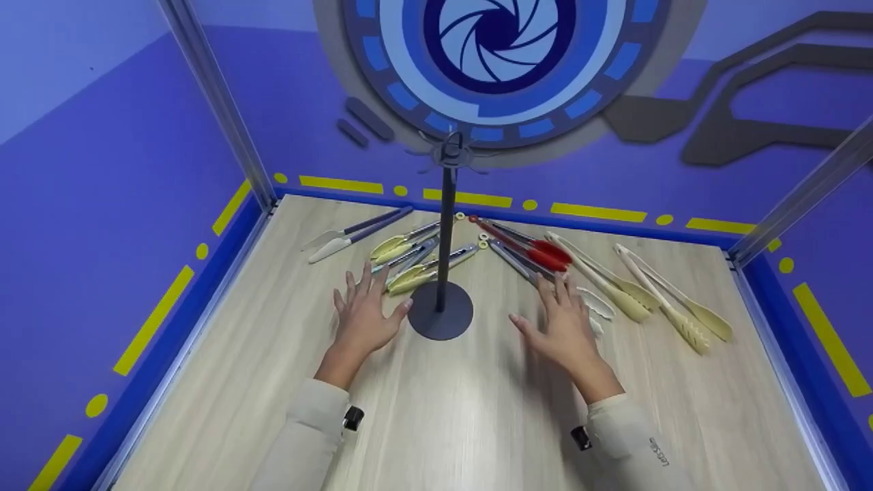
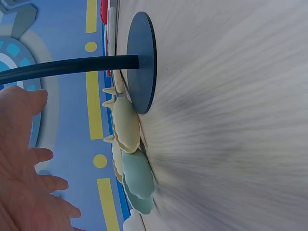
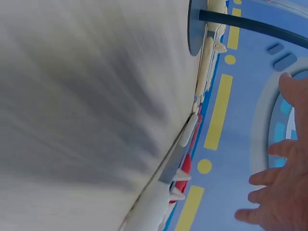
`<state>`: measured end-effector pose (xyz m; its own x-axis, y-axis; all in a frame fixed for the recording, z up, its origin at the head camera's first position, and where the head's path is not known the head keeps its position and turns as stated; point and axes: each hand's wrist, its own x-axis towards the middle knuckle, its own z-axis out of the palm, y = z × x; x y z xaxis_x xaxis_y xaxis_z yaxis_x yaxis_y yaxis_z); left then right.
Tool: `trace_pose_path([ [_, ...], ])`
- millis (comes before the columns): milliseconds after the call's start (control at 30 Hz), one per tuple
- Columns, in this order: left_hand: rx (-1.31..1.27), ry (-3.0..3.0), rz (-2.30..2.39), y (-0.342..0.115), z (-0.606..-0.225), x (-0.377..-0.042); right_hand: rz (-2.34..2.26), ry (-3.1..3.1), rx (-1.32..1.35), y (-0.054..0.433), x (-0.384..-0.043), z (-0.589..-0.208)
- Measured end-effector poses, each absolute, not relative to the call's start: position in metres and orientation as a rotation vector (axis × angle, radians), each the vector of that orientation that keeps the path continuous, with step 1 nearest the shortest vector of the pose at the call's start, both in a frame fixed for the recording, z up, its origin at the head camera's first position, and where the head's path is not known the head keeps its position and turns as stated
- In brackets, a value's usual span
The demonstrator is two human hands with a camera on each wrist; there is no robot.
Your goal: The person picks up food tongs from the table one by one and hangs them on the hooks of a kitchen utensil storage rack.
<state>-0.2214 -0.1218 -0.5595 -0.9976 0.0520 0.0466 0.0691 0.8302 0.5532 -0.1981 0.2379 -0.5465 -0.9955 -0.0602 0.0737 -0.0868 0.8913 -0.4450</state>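
Observation:
My left hand (image 1: 365, 320) is held above the table with its fingers spread, to the left of a dark metal stand (image 1: 442, 317). On the stand's other side my right hand (image 1: 563, 331) also hovers, fingers apart and holding nothing. The stand has a round base, an upright pole and a ring of hooks (image 1: 453, 155) on top. Beyond the left hand lie yellow-tipped tongs (image 1: 408, 278) and pale green tongs (image 2: 139, 180), partly hidden in the head view. Past the right hand are red-tipped tongs (image 1: 550, 256) and white-tipped tongs (image 1: 595, 303), the latter partly covered by the fingers.
Tongs with dark handles and white tips (image 1: 331, 249) lie at the back left. Cream tongs (image 1: 631, 303) and another cream pair (image 1: 682, 315) lie at the right. A blue printed wall (image 1: 286, 109) and metal posts (image 1: 218, 95) border the wooden table (image 1: 436, 423).

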Motion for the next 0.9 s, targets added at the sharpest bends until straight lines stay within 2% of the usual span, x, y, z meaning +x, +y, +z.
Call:
trace_pose_path([
  [333,-0.069,-2.845,-0.895,-0.13,-0.562,-0.217,0.874,-2.845,0.313,0.195,-0.224,-0.515],
  [667,-0.039,-2.814,-0.914,-0.135,-0.569,-0.213,1.418,-2.617,0.432,0.134,-0.246,-0.461],
  [900,-0.048,-2.759,-0.952,-0.134,-0.572,-0.209,1.594,-2.342,0.443,0.097,-0.26,-0.454],
])
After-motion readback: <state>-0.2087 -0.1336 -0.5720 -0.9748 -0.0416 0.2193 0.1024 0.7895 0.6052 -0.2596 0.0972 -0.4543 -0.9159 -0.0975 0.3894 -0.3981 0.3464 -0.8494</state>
